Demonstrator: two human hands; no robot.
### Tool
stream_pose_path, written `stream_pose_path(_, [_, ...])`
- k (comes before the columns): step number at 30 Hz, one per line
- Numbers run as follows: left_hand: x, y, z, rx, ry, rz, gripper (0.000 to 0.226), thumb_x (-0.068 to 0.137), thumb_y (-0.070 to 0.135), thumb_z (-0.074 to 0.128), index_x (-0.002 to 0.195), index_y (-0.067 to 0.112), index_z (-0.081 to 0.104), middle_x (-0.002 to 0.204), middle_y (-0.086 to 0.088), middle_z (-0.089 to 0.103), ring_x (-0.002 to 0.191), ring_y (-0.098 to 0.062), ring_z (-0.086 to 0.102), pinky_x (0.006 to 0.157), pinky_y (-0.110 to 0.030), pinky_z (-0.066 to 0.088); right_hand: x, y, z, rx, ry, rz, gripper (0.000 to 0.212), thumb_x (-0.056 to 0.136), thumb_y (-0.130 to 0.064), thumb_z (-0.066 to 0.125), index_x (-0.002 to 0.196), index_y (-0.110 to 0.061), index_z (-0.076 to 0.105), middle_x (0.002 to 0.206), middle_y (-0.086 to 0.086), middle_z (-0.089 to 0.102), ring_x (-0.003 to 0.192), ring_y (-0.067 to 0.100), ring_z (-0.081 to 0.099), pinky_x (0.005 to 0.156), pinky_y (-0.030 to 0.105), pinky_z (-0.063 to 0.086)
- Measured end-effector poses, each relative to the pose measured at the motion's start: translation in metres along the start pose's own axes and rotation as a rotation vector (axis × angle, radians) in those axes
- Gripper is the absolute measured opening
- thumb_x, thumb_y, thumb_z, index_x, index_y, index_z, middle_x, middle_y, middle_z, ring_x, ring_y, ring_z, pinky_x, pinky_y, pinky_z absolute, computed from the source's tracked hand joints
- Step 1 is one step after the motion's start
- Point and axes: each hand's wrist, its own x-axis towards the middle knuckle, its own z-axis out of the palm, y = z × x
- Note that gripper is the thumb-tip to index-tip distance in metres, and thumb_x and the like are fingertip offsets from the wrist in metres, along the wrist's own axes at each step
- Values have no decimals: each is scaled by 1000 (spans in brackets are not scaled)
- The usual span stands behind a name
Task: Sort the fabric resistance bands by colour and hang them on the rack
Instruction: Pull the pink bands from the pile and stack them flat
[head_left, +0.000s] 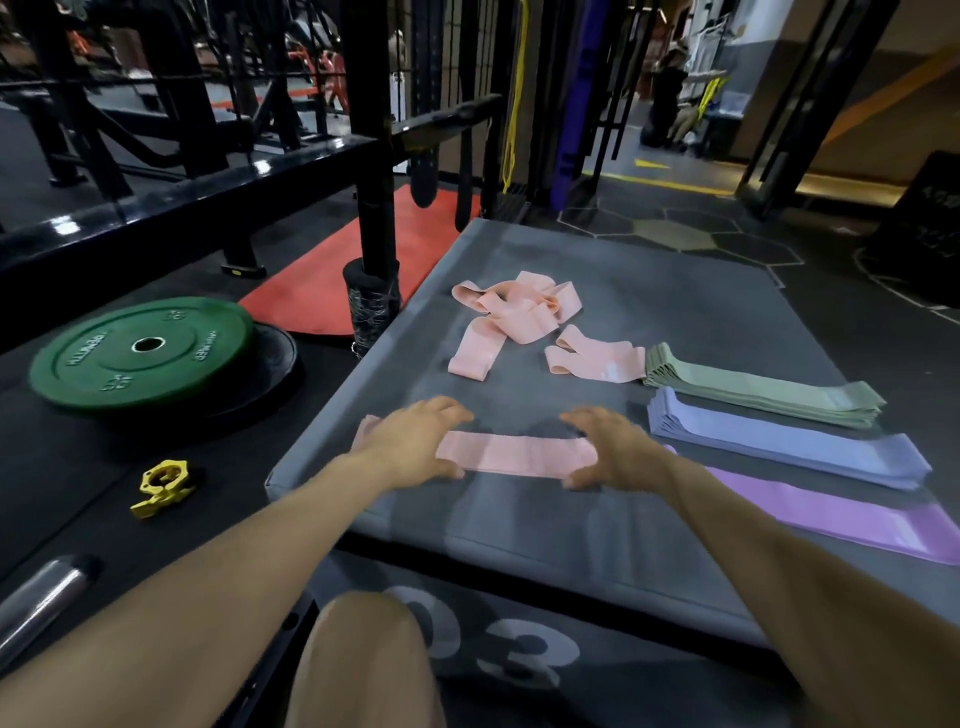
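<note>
A flat pink band (514, 454) lies on the grey mat (519, 530) near its front edge. My left hand (415, 439) rests palm-down on its left end, my right hand (618, 452) on its right end, fingers spread. Behind it sits a loose heap of pink bands (514, 309) and one more folded pink band (597, 358). To the right lie neat stacks: green bands (763, 395), blue bands (789, 447) and a violet band (852, 519). The black rack (374, 130) stands behind the mat.
A green weight plate (140, 353) lies on the floor at left, with a yellow bar collar (161, 488) in front of it and a steel bar end (41, 597) at the lower left. A red mat (337, 275) lies by the rack post. My knee (363, 654) is below.
</note>
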Motion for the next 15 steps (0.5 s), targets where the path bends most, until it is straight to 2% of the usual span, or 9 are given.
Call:
stream_pose_path(3, [14, 20, 4, 65, -71, 31, 78, 80, 41, 68, 144, 22, 29, 149, 3, 32, 135, -20, 34, 109, -34, 31, -11, 12, -4, -21, -58, 10, 82, 80, -40, 70, 147, -20, 26, 151, 3, 31, 137, 22, 31, 115, 36, 21])
stream_pose_path(5, [21, 27, 6, 98, -144, 42, 79, 82, 39, 67, 146, 19, 26, 150, -1, 32, 136, -22, 33, 111, -35, 30, -16, 15, -4, -5, -70, -4, 76, 83, -37, 67, 146, -20, 29, 150, 3, 33, 136, 22, 34, 114, 35, 23])
stream_pose_path(9, [27, 26, 7, 87, -234, 41, 67, 89, 33, 60, 146, 19, 28, 147, -2, 33, 134, -22, 36, 107, -35, 33, -20, 16, -3, -4, -25, -37, 60, 85, -32, 66, 138, -18, 41, 142, 6, 42, 128, 23, 42, 109, 35, 31])
stream_pose_path(15, [25, 24, 9, 68, -222, 45, 58, 90, 28, 59, 142, 21, 36, 144, -1, 34, 128, -22, 42, 104, -35, 36, -17, 21, 1, 39, -47, -15, 67, 83, -34, 67, 141, -19, 37, 143, 4, 37, 130, 22, 40, 111, 34, 29])
